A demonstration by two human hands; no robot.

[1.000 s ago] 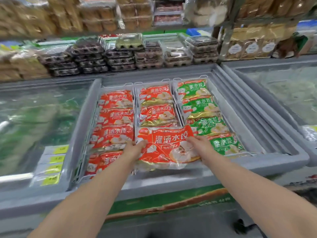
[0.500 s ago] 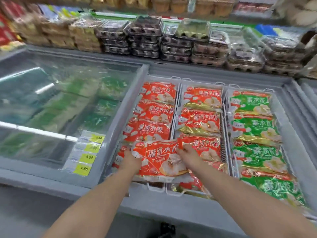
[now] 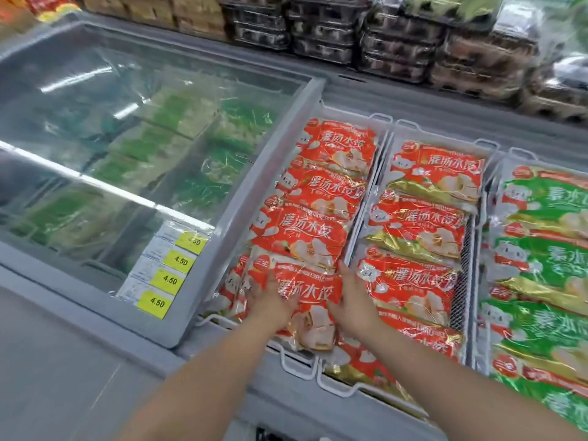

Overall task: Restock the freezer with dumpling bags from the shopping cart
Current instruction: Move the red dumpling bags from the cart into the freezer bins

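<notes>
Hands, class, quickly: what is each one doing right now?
Left hand: open, flat on the red dumpling bag.
Right hand: open, pressing the same bag.

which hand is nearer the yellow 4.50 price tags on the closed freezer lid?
Left. The left hand lies flat on the red dumpling bag in the leftmost basket, the side toward the price tags. The right hand presses the same bag's far edge, farther from them.

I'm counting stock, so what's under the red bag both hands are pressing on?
Beneath the red bag, another red bag's edge shows at its left, inside the left wire basket. Anything deeper is covered.
</notes>
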